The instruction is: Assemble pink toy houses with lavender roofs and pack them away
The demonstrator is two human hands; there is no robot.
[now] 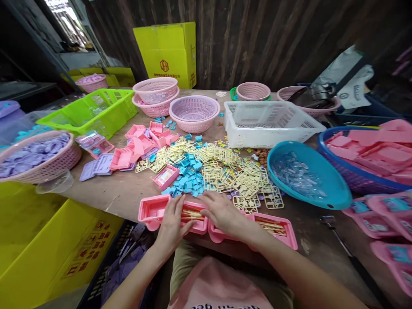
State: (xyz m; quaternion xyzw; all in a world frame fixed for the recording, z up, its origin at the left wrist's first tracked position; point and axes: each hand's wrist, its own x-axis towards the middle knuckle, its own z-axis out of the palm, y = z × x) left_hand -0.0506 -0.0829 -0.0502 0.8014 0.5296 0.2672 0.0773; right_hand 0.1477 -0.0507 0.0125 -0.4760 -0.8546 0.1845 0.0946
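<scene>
Far L, pink basket (69, 158) of purple parts (35, 155), w/ yellow carton (61, 257) below and green crate (117, 119) behind. Next, purple lids (103, 164) w/ pink bins (121, 159) loosely heaped on and beside. Farther R, blue parts (186, 178) in a pile, then cream frames (222, 174) in a bigger, tangled heap: judging by qty, plenty left to use. In front, along near edge of table (124, 195), L tray (152, 209), flat: only pink visible in L end, so prob. unfilled as yet; cream pcs (192, 213) in R end. Over its middle, L hand (171, 225), thumb and fingers spread, nothing visibly gripped. Over R end, R hand (222, 213), fingers bent, tips by cream pcs; can't tell if gripping. Just beside, R tray (292, 236), partly under R forearm (273, 253): cream pcs in R end too, other end mostly hidden, can't confirm. Overall, prob. part done: cream in 2 compartments, 1 apparently lacking, 1 unknown. Behind, white crate (251, 138). To R, teal basin (339, 198) of clear parts (298, 176), black-handled tool (349, 246), then blue basket (354, 177) of pink parts (383, 150), prob. more stock. Far R, pink sets (376, 210) w/ blue inside, seemingly further along, but too cut off to judge as finished.
</scene>
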